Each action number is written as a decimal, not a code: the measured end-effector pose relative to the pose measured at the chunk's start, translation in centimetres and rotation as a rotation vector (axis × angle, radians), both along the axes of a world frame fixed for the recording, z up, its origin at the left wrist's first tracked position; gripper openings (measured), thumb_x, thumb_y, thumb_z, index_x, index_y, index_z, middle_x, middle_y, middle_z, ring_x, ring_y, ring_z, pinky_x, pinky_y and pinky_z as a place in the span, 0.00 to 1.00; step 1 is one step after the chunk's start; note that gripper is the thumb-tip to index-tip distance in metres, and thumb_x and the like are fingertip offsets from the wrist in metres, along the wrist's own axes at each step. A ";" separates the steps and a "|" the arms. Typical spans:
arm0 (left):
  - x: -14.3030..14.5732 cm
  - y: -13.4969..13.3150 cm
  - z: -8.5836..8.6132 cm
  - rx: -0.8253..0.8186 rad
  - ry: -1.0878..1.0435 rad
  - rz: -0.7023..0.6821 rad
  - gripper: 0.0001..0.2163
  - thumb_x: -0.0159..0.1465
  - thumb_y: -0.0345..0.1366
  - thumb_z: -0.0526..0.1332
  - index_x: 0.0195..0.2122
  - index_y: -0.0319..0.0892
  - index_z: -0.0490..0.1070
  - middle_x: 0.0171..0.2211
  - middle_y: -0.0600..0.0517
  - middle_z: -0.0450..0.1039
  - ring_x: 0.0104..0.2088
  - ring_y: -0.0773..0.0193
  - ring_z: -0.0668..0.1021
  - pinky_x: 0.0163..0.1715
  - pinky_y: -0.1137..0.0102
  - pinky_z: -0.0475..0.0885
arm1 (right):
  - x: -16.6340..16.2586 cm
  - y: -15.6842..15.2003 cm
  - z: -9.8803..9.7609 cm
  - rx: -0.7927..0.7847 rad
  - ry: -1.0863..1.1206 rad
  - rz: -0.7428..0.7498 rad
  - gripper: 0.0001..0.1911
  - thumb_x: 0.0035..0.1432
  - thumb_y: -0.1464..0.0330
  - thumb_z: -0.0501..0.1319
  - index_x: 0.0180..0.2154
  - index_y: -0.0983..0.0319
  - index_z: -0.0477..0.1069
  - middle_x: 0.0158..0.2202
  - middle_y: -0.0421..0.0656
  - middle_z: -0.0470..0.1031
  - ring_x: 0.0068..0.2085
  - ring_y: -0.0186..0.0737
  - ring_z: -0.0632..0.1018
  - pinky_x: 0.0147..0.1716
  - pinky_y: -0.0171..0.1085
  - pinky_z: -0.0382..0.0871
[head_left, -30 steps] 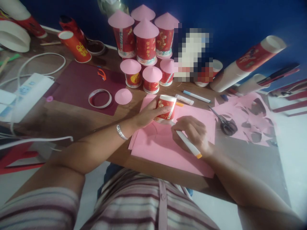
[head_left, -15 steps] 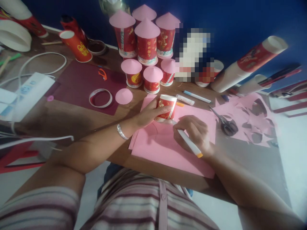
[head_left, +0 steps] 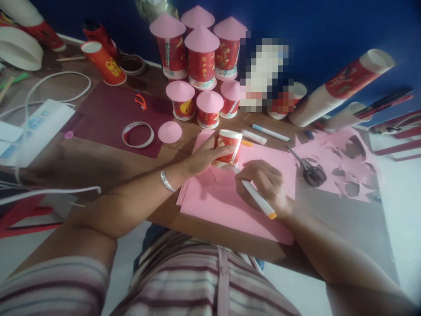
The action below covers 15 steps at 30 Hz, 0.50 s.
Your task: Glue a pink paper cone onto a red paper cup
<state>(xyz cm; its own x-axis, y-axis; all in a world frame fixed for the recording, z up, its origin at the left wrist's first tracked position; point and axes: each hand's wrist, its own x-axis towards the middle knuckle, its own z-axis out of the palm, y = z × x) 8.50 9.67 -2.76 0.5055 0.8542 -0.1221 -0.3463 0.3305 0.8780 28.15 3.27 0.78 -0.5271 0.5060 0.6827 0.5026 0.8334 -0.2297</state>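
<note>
Seen from the head camera, the left hand wraps its grip around a red paper cup, fingers curled on the cup's near side and thumb along its wall. The cup stands on a stack of pink paper that lies at the near edge of the wooden counter. The right hand is just beside it, its grip pinching a white marker. The marker's orange end points back toward the person and its tip sits at the foot of the cup. A faint curved line shows on the paper beside the cup's base.

Right of the sheet lie black-handled scissors on a heap of pink scraps. Behind the cup are two pens, and further back a cluster of red cups topped with pink cones. To the left, a loose pink cone and a tape ring rest on a maroon sheet, with a white power strip beyond.
</note>
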 end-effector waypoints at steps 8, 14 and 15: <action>0.0 0.1 -0.2 0.037 0.001 -0.007 0.26 0.60 0.50 0.75 0.50 0.42 0.66 0.41 0.51 0.77 0.39 0.64 0.81 0.38 0.68 0.75 | 0.0 0.0 0.2 0.004 -0.008 0.017 0.13 0.59 0.81 0.62 0.40 0.58 0.67 0.29 0.38 0.73 0.30 0.38 0.76 0.34 0.40 0.79; 0.0 0.1 -0.2 0.033 0.004 -0.006 0.27 0.60 0.50 0.75 0.51 0.42 0.66 0.41 0.51 0.76 0.40 0.63 0.82 0.38 0.68 0.76 | 0.1 0.0 0.2 -0.005 -0.015 0.014 0.12 0.61 0.80 0.61 0.40 0.57 0.67 0.28 0.37 0.72 0.30 0.37 0.77 0.35 0.40 0.80; 0.0 0.1 -0.2 0.033 0.004 -0.007 0.27 0.60 0.49 0.75 0.51 0.42 0.66 0.41 0.50 0.76 0.40 0.63 0.82 0.38 0.68 0.76 | 0.1 0.0 0.2 -0.008 -0.015 0.015 0.12 0.61 0.80 0.61 0.40 0.57 0.67 0.28 0.37 0.72 0.30 0.37 0.77 0.35 0.40 0.80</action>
